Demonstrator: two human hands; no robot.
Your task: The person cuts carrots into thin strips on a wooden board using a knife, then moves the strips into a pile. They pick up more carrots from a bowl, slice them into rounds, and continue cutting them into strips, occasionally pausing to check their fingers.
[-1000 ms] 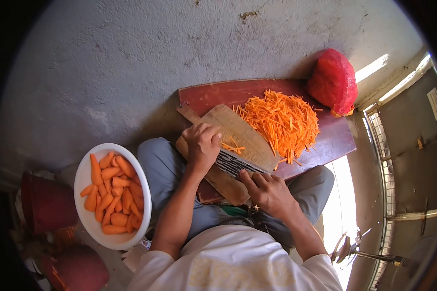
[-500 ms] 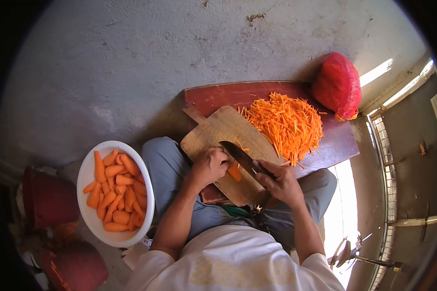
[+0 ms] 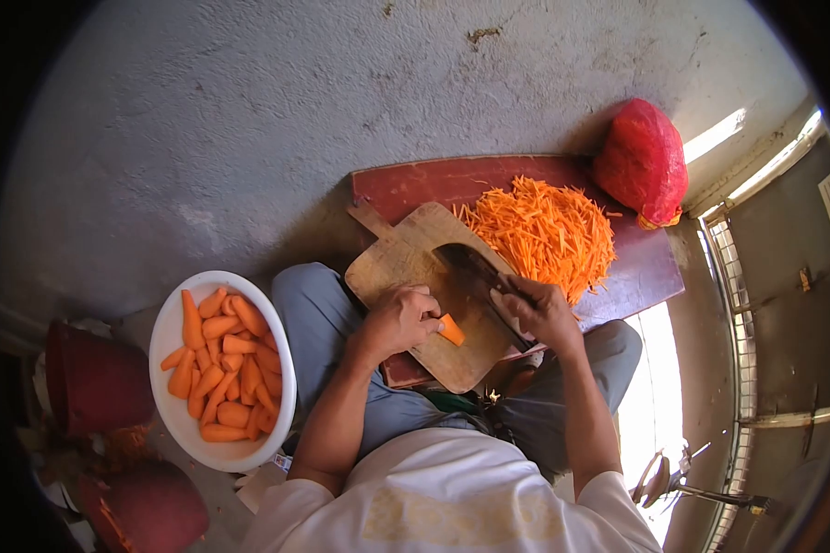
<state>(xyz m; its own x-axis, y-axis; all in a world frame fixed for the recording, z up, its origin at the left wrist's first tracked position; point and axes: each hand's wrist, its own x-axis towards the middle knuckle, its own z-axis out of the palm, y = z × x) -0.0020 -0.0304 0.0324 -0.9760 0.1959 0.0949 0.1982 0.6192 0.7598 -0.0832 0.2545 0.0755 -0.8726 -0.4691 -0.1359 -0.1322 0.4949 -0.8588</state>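
Note:
On the wooden cutting board (image 3: 406,253), my left hand (image 3: 402,318) pinches a short piece of carrot (image 3: 451,330) with its fingers closed. My right hand (image 3: 541,311) is wrapped round the handle of a knife (image 3: 470,265), whose dark blade lies across the board's right half, at the edge of the shreds. A large heap of shredded carrot (image 3: 549,235) lies just beyond the board. The blade is apart from the carrot piece.
The board rests on a red wooden bench (image 3: 378,184) against the grey wall. A red mesh sack (image 3: 643,161) stands at its far right. To my left is a white basin (image 3: 168,405) of peeled carrots (image 3: 217,382), with two dark red buckets (image 3: 92,378) beyond it.
My right hand has drawn the knife up and to the right, off the carrot piece and toward the heap. The left hand stays on the carrot piece, nearly in place.

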